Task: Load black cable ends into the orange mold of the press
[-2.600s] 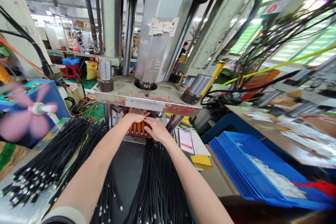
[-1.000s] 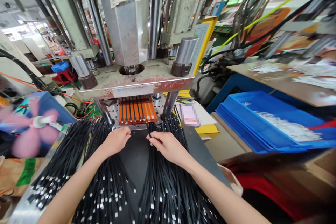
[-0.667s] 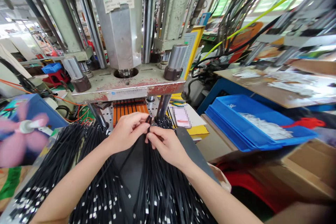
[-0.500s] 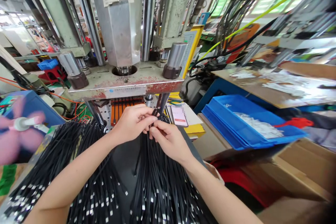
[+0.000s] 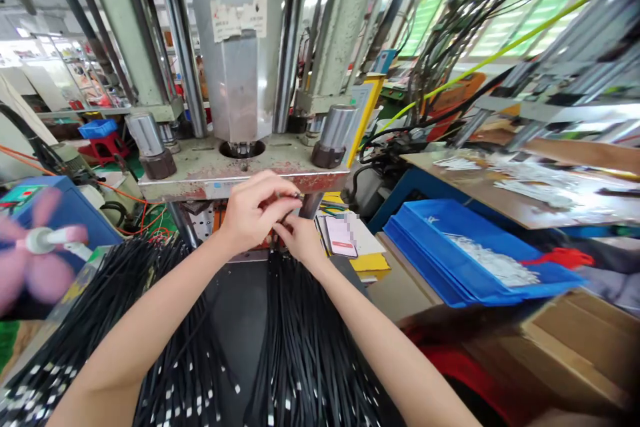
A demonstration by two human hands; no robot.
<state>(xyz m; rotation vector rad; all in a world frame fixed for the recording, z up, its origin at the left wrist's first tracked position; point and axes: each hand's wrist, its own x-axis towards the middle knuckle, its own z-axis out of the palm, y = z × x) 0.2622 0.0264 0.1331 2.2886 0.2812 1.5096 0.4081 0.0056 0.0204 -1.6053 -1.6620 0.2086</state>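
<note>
Two bare hands meet just under the front lip of a rusty steel press plate. The left hand has its fingers curled and pressed together, pinching the top ends of a few thin black cables; the right hand sits just below and right of it, fingers closed on the same cable ends. A second ago both hands were lower, at the near end of the cable pile, with the orange slotted fixture open to view in front of them; now they have risen toward it and cover most of it, so only a sliver of orange shows at the left. That suggests the picked cable ends are being carried up to the fixture's slots. The cables fan back toward the viewer across the dark bench, with a second black bundle along its left edge. Outward lie a phone, stacked blue trays at the right, and a blurred pink fan at the far left.
</note>
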